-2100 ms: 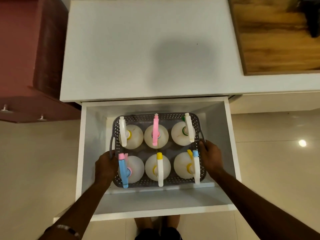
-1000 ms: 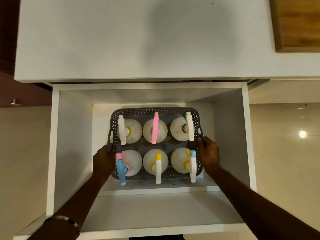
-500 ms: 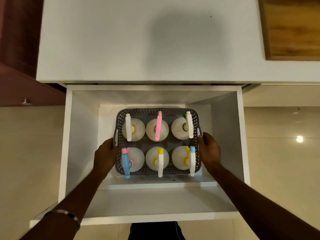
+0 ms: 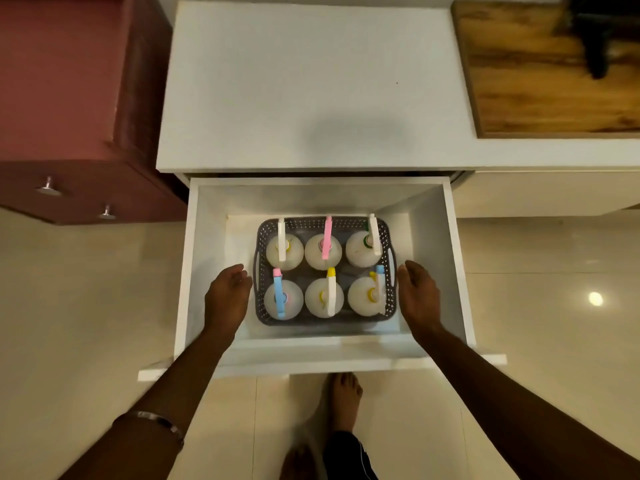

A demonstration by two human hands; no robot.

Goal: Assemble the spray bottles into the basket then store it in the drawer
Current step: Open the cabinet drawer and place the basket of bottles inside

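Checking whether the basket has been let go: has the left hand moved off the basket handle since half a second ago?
Yes. The left hand now sits open, clear of the basket, between it and the drawer's left wall.

Grey perforated basket (image 4: 325,318) sits on floor of open white drawer (image 4: 460,271), holding six spray bottles (image 4: 323,251) upright in two rows of three. Left hand (image 4: 227,299) and right hand (image 4: 417,297) flank basket, fingers relaxed, gripping nothing. White desk (image 4: 311,81) above drawer. Bare foot (image 4: 341,400) on tiled floor (image 4: 86,306).
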